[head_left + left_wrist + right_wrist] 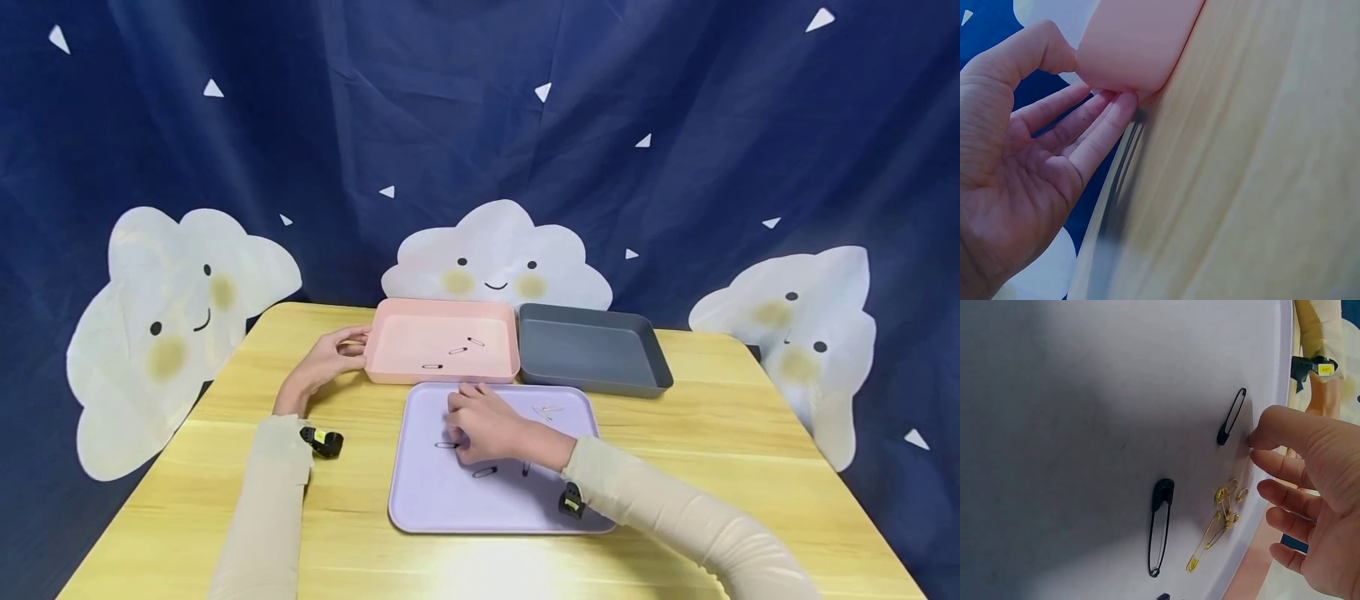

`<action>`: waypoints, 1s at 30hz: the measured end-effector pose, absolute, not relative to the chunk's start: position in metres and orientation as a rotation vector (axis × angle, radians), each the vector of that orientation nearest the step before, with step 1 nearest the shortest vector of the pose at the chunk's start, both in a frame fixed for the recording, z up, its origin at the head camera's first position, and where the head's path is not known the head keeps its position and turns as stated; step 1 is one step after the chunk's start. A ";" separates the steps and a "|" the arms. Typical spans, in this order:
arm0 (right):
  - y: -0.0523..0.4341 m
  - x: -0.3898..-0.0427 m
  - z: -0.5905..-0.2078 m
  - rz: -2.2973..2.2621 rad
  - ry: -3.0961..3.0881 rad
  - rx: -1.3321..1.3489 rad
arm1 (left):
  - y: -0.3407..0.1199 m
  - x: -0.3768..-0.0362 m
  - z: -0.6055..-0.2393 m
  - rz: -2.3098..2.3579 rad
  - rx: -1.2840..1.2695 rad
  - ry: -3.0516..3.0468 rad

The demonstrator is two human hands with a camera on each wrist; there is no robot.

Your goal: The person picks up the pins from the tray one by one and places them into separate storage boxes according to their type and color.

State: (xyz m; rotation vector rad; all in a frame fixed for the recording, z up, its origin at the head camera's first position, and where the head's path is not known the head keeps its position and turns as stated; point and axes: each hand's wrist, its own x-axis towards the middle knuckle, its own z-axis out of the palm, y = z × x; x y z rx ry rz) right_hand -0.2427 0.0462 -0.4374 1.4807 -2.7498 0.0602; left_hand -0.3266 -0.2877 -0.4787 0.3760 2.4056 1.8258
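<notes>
My left hand (326, 360) holds the left end of the pink tray (1129, 47), thumb at its upper edge and fingertips against the lower part of its wall. Over the lilac tray (420, 508), my right hand (483, 423) has thumb and index finger pinched together. A small dark tip of a black safety pin shows between them; the rest is hidden. Close by on that tray lies another black safety pin (1232, 417), with a larger black one (1160, 526) further off. Gold safety pins (1222, 519) sit in a small cluster below the fingers in the right wrist view.
Several black safety pins (458, 351) lie inside the pink tray. Beside it on the right stands a dark grey tray (592, 382) with raised walls. All three trays rest on a wooden table (750, 467), backed by a blue curtain (465, 108).
</notes>
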 end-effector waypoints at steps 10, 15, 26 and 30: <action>0.044 -0.246 -0.439 0.088 -2.779 1.482 | -0.286 -0.328 -0.477 1.808 0.361 2.404; 0.042 -0.246 -0.437 0.062 -2.745 1.514 | -0.287 -0.327 -0.477 1.814 0.355 2.399; 0.040 -0.250 -0.433 0.050 -2.755 1.567 | -0.289 -0.326 -0.477 1.819 0.368 2.392; 0.039 -0.253 -0.431 0.083 -2.796 1.591 | -0.289 -0.327 -0.477 1.818 0.371 2.391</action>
